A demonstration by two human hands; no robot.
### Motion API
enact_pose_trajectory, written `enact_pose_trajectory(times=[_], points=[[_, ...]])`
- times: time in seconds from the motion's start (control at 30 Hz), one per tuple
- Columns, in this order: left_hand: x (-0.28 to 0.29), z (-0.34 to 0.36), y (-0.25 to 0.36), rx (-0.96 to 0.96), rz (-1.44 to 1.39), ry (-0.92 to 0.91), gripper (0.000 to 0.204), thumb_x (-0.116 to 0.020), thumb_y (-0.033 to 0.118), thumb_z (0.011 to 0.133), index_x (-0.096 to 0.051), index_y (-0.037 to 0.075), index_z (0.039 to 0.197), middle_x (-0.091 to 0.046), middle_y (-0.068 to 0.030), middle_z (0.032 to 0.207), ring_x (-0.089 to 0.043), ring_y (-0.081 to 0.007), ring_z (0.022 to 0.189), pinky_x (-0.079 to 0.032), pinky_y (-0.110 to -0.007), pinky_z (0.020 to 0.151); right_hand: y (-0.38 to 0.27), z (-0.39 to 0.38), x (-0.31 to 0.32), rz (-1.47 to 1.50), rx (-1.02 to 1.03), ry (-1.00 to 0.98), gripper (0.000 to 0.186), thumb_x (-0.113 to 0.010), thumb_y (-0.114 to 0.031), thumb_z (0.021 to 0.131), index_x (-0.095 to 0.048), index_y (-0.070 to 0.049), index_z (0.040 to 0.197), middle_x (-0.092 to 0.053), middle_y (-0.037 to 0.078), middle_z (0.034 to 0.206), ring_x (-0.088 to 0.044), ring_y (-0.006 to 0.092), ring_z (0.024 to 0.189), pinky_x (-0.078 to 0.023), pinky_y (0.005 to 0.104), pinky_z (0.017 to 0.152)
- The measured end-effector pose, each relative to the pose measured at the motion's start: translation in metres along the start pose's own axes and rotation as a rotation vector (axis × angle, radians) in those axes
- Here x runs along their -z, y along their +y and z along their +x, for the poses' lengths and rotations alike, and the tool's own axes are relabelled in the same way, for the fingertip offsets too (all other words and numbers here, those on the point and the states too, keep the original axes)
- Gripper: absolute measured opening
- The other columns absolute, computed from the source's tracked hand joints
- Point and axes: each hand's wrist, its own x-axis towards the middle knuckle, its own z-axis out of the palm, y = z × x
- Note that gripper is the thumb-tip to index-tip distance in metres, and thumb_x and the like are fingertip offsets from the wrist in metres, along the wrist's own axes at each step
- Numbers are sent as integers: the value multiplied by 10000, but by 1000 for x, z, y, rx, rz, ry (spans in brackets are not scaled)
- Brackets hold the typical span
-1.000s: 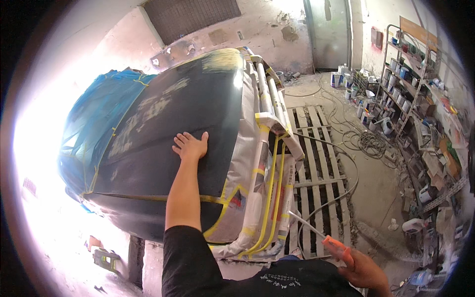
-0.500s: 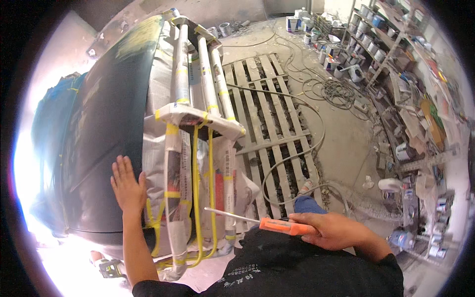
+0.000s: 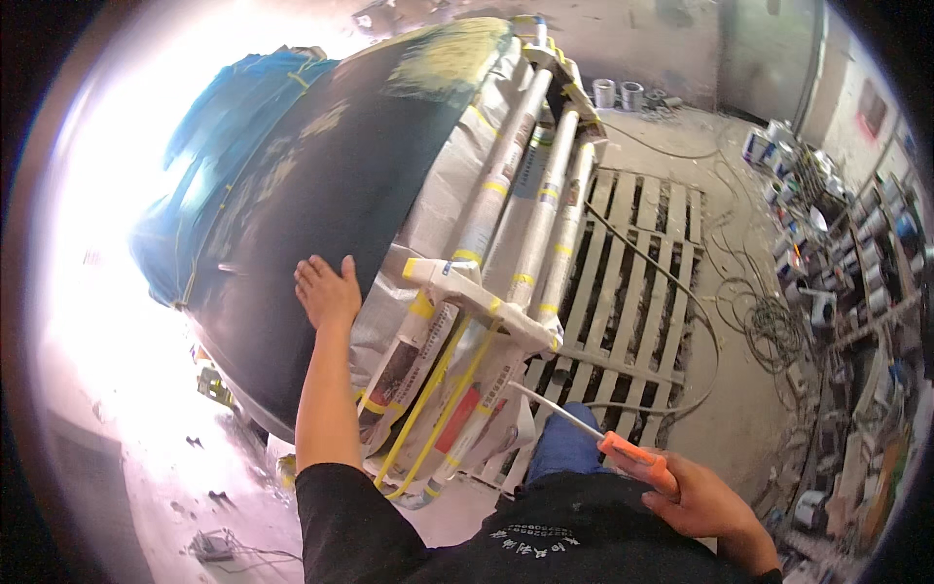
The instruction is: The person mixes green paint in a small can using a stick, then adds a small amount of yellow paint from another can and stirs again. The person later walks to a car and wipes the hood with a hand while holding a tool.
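Observation:
My left hand [image 3: 329, 292] lies flat on a large curved dark panel [image 3: 258, 282], a vehicle-like body with yellowish patches toward its far end. Its fingers are stretched out, close to the panel's right edge. In my right hand [image 3: 702, 494] is a screwdriver [image 3: 637, 459] with an orange handle and a long thin metal shaft. The shaft points up and left, its tip near the masked frame but seemingly not against the panel. Paper and yellow tape wrap the frame's bars [image 3: 506, 165], which run alongside the panel.
Blue sheeting [image 3: 219, 127] covers the panel's far left side. A slatted wooden pallet [image 3: 623, 292] lies on the floor to the right, with a hose [image 3: 715, 341] curving across it. Shelves crowded with cans [image 3: 871, 263] line the right wall. A cabled device [image 3: 209, 547] lies at lower left.
My view has swung left, so the panel and frame sit further right and appear tilted. The left hand stays flat on the panel; the right still holds the screwdriver.

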Motion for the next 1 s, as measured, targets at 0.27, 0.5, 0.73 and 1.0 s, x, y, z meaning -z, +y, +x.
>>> enact_pose_trajectory(times=[0.27, 0.5, 0.73, 1.0], points=[[-10, 94, 116, -232, 6, -9, 828, -382, 562, 983, -243, -69, 1500, -219, -254, 1579, -182, -398, 1477, -152, -475, 1204, 13, 93, 86, -1, -8, 63, 527, -698, -175, 853, -507, -52, 1328, -638, 225, 1145, -626, 410, 1060, -497, 434, 897], [-26, 205, 272, -423, 47, 11, 734, -375, 481, 1011, -231, -29, 1519, -191, -221, 1599, -157, -357, 1492, -143, -468, 1210, -30, 209, 167, 52, 54, 60, 619, -595, 38, 765, -447, 4, 1366, -559, 142, 1328, -569, 271, 1135, -450, 371, 968], [-16, 163, 202, -641, 24, -7, 724, -412, 484, 998, -245, 26, 1533, -192, -139, 1616, -135, -323, 1501, -139, -455, 1211, -86, 274, 227, 2, 21, -61, 733, -518, 157, 718, -406, 20, 1429, -520, 96, 1421, -551, 182, 1104, -428, 348, 1005], [13, 40, 38, 6, -19, -156, 868, -588, 494, 902, -259, -34, 1507, -206, -221, 1593, -150, -363, 1495, -149, -484, 1204, -94, 351, 284, -206, 226, -271, 466, -679, -116, 844, -510, -19, 1267, -654, 225, 1060, -638, 410, 1012, -501, 419, 844]])
